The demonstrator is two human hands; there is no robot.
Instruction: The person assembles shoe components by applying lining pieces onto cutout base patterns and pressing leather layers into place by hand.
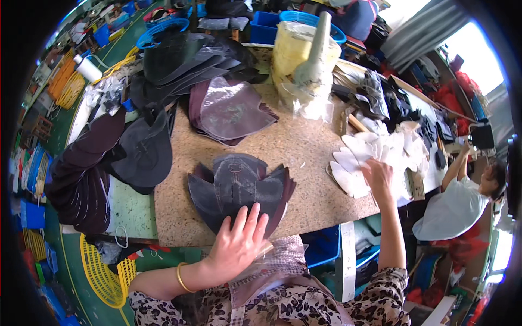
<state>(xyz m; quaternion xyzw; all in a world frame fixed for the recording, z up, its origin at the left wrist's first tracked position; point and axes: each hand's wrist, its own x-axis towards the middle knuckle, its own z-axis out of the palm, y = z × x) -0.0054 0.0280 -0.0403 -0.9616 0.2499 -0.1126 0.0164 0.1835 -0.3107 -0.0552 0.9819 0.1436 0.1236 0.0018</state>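
L hand flat, fingers extended, holding nothing, on 1 dk stack: long axis near-far, tabbed end away. R hand part-curled at 1 wht pile; can't tell grip.

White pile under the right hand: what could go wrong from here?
1. The white pieces overlap loosely, so the right hand could drag out several at once or scatter them.
2. The dark stack lies close to the near edge of the speckled board; a pull toward the body by the left hand, which rests on it, might tip pieces off.
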